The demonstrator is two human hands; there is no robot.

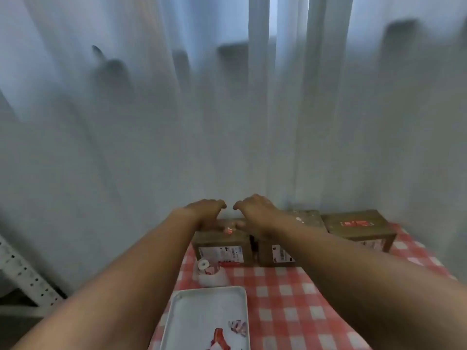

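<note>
Three brown cardboard boxes stand in a row at the far edge of the table. Both my hands are on the left box (pixel 222 248). My left hand (pixel 204 213) and my right hand (pixel 255 210) sit side by side over its top, fingers curled down toward its far edge, thumbs on the lid near a small red sticker (pixel 228 230). The fingertips are hidden behind the box. My right forearm crosses over the middle box (pixel 275 252). The right box (pixel 358 227) carries a red label on top. The picture is blurred.
A red-and-white checked cloth (pixel 285 299) covers the table. A white tape roll (pixel 204 266) lies on a pale bundle before the left box. A white tray (pixel 199 311) holds red and white scraps near me. White curtains hang behind; a metal rack (pixel 22 271) stands left.
</note>
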